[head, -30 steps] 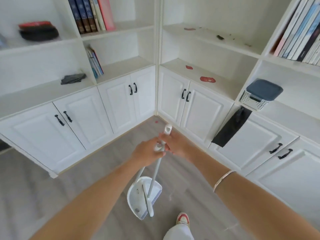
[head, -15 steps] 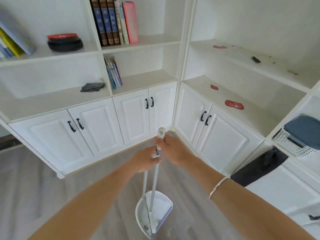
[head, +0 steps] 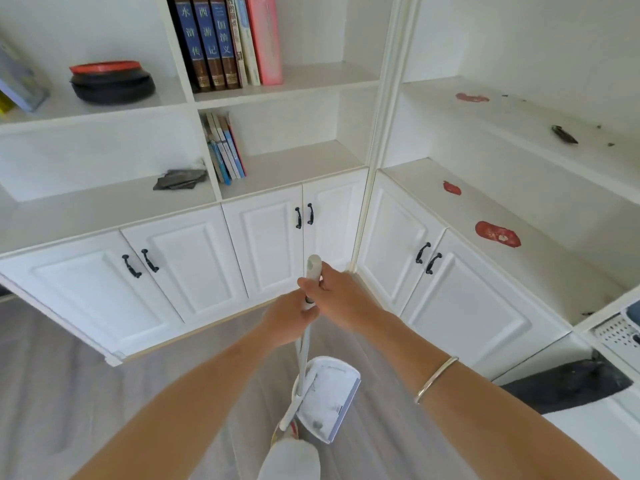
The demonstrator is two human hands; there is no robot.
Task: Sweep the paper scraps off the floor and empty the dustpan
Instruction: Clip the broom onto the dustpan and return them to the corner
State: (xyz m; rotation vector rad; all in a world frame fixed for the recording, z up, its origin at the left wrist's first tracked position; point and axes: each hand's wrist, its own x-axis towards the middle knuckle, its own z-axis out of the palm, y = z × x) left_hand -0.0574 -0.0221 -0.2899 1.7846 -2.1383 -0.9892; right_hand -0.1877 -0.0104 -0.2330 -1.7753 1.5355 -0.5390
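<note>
A white dustpan (head: 329, 396) with a blue-grey front lip hangs low over the grey floor, tilted, with small dark specks inside it. Its long pale handle (head: 312, 268) rises to my hands, and a second thin pole runs beside it. My right hand (head: 337, 299) grips the handle just under its top end. My left hand (head: 289, 322) grips the poles right below and to the left, touching the right hand. No paper scraps show on the floor here.
White corner cabinets (head: 194, 268) with black handles stand close ahead. Open shelves above hold books (head: 221, 43), a black and red dish (head: 110, 81) and red marks (head: 497, 233). A black bag (head: 568, 386) hangs at the right. My white trouser leg (head: 291, 459) is below.
The camera has tilted up and turned left, bringing the shelves closer. Both hands keep their hold on the handles, and the dustpan has swung a little to the right under them.
</note>
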